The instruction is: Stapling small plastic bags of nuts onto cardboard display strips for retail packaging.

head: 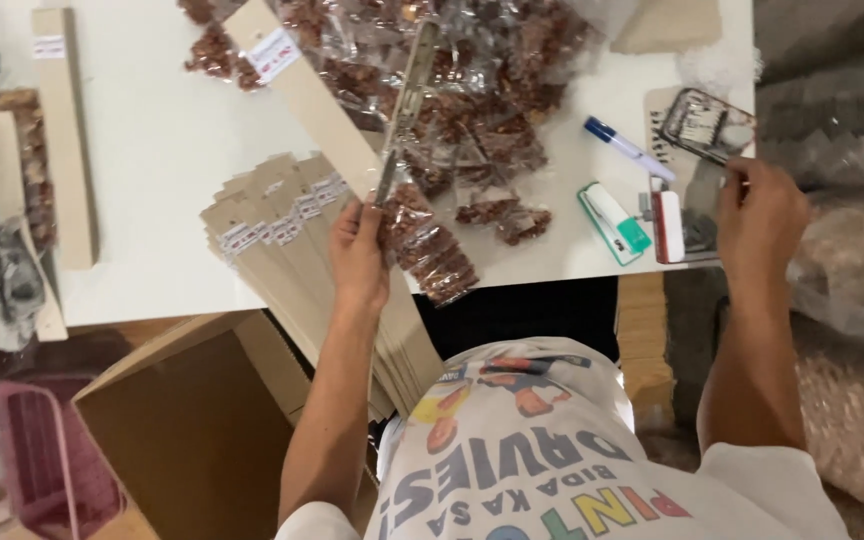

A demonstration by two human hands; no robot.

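Gripping strip, left hand (end blurred)

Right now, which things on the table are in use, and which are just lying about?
In use:
left hand holding a long card strip with clear snack packets
right hand by the stapler
stack of card strips

Lying about:
blue pen
green tape holder
cardboard box
pink basket
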